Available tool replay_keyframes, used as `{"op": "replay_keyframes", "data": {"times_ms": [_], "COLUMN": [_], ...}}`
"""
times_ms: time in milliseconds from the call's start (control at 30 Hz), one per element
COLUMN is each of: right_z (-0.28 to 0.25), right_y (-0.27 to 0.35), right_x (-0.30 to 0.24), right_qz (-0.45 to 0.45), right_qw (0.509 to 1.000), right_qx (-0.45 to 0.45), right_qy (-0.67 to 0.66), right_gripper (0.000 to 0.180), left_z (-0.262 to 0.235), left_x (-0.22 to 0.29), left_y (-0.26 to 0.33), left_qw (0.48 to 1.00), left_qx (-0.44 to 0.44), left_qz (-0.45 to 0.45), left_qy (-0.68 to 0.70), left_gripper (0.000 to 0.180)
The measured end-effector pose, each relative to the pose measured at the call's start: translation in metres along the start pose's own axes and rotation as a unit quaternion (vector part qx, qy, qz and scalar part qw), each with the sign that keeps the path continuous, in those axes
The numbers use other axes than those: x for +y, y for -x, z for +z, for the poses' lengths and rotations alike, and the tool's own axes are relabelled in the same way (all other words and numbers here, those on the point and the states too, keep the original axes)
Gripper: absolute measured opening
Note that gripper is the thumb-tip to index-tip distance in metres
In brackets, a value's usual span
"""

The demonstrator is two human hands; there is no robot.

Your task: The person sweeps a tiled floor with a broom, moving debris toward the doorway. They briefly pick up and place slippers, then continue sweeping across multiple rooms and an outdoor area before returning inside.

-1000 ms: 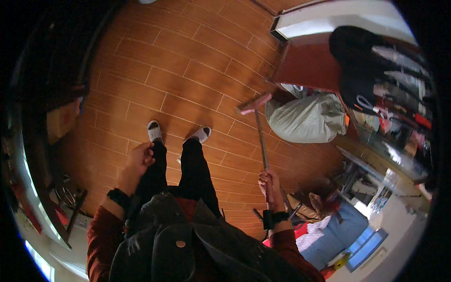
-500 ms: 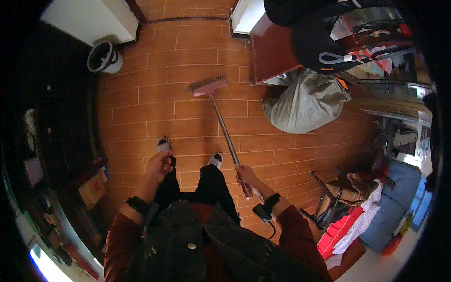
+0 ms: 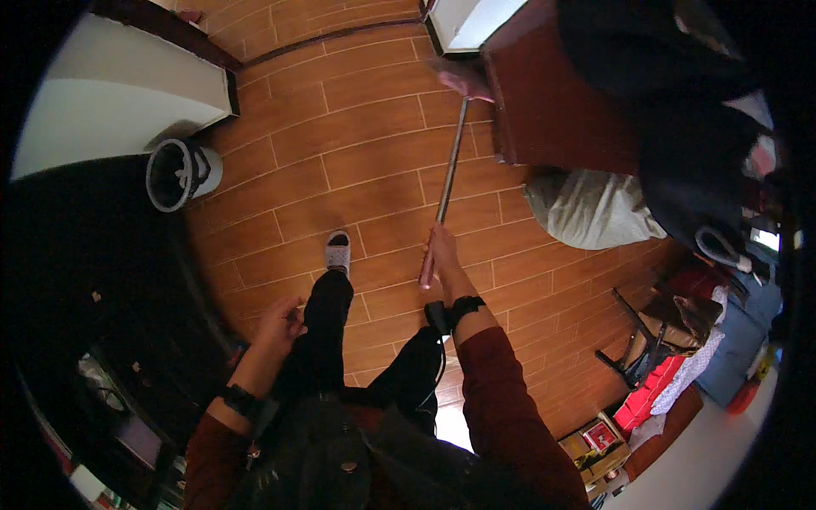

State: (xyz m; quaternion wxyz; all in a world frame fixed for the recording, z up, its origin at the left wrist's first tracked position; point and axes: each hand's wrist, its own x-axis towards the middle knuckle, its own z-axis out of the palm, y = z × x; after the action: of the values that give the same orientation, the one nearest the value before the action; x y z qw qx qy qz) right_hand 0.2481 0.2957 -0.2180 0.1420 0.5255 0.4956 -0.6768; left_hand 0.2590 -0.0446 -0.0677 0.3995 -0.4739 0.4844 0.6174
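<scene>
My right hand [image 3: 441,250] is wrapped round the upper end of a long broom handle [image 3: 450,170], metallic with a pinkish grip. The pink broom head [image 3: 464,83] lies on the tiled floor, right by the corner of a dark red cabinet, its bristles blurred. Near my left thigh hangs my left hand [image 3: 283,321], fingers loosely bent and a little apart, with nothing visible in it. One foot in a light slipper [image 3: 337,252] is placed forward.
A white bucket-like bin [image 3: 183,176] stands on the left beside dark furniture. To the right are the red cabinet [image 3: 552,102], a pale full sack [image 3: 595,212], and a folding chair [image 3: 637,340] near red bedding. A dark threshold strip [image 3: 340,42] crosses the floor ahead.
The broom head has moved forward and right, up to the cabinet. I have stepped forward and the view has turned. My right hand keeps its hold on the handle.
</scene>
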Motion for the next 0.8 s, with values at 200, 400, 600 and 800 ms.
{"op": "replay_keyframes", "data": {"times_ms": [200,400,600,800], "right_z": [0.071,0.133,0.159,0.134], "right_y": [-0.037,-0.026,0.017,0.090], "right_x": [-0.017,-0.033,-0.052,-0.050], "right_qz": [0.031,0.097,0.044,0.114], "right_qw": [0.989,0.953,0.916,0.905], "right_qx": [0.066,0.063,-0.020,-0.084], "right_qy": [-0.129,-0.280,-0.397,-0.401], "right_gripper": [0.031,0.033,0.024,0.027], "left_z": [-0.033,-0.035,-0.028,-0.013], "left_x": [0.036,0.042,0.059,0.077], "left_y": [-0.023,-0.037,-0.036,-0.024], "left_qw": [0.999,0.997,0.998,0.998], "left_qx": [0.013,0.041,0.015,0.021], "left_qz": [-0.030,-0.071,-0.054,-0.048], "left_qy": [0.005,-0.014,-0.036,-0.038], "left_gripper": [0.016,0.016,0.016,0.016]}}
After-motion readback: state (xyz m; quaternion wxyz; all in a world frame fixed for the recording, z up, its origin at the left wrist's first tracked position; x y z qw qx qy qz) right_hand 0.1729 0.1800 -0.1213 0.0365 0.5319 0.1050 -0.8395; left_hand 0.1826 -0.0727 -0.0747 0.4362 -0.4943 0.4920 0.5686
